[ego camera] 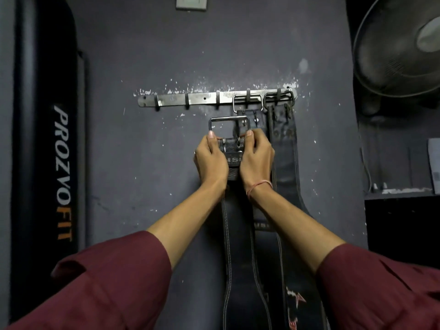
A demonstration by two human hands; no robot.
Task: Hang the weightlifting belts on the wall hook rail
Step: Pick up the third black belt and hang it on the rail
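Fingers [258, 139] of right hand [256, 160] and left hand [210, 160] are curled tight round the held belt [234, 160] just under its buckle [228, 125], thumbs up at the buckle's lower corners. Belt's long axis is vertical, strap hanging down between the forearms. Buckle sits just below the hook rail [176, 100], under the nearest free hook [217, 103] and not on it yet. Next move is likely up and slightly left. Both hands are equally near. Hung belts [284, 148] fill the rail's right-end hooks.
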